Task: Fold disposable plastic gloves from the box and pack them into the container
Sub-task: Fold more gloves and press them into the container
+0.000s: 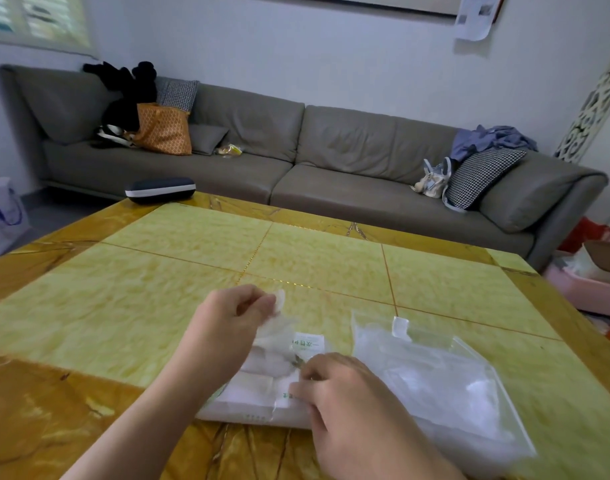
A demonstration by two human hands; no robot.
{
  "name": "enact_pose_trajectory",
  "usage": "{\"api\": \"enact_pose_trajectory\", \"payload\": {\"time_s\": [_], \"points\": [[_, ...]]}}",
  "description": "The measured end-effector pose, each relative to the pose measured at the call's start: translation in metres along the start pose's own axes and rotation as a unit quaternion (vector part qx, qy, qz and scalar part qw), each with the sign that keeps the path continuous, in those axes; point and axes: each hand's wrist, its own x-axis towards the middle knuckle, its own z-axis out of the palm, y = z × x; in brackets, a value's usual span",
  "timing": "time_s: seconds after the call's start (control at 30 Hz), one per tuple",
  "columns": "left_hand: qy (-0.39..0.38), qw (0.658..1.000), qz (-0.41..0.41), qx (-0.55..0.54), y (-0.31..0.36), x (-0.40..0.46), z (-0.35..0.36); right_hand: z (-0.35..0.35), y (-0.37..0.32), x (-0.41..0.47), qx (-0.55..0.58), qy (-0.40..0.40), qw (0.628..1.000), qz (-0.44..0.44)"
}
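- At the near edge of the yellow surface (158, 289) we see a white pack of gloves (258, 393), torn open on top, crumpled film showing inside.
- Our left hand (227, 317) pinches a thin plastic glove (279, 301) just above the pack's opening.
- Our right hand (345, 393) presses curled fingers on the pack's near side, gripping its wrapper.
- Just right lies a clear zip bag (445, 382), flat, holding pale folded film.

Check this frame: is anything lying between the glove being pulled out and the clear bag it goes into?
Nothing visible does. The left hand pinches the glove above the glove pack; bare table separates it from the clear bag.
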Motion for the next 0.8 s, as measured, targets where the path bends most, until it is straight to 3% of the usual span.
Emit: {"api": "enact_pose_trajectory", "payload": {"time_s": [0.23,0.37,0.47,0.63,0.7,0.8], "points": [[0.029,0.988,-0.019,-0.151,0.023,-0.009,-0.007,0.002,0.005,0.004,-0.022,-0.017,0.999,-0.031],[-0.006,0.994,-0.013,-0.111,0.023,-0.011,-0.002,0.013,0.008,0.008,-0.045,0.019,0.999,-0.016],[-0.053,0.996,-0.008,-0.077,0.023,-0.013,0.006,0.007,-0.002,0.007,-0.040,0.002,0.999,-0.023],[-0.050,0.987,0.012,-0.149,0.038,-0.024,0.010,0.002,-0.016,0.004,-0.039,0.004,0.999,-0.030],[-0.024,0.964,-0.023,-0.263,0.042,-0.022,0.007,-0.001,-0.016,0.001,-0.024,0.002,0.999,-0.025],[-0.004,0.892,-0.095,-0.441,0.042,-0.014,-0.001,-0.003,-0.014,0.000,-0.002,0.026,1.000,-0.016]]}}
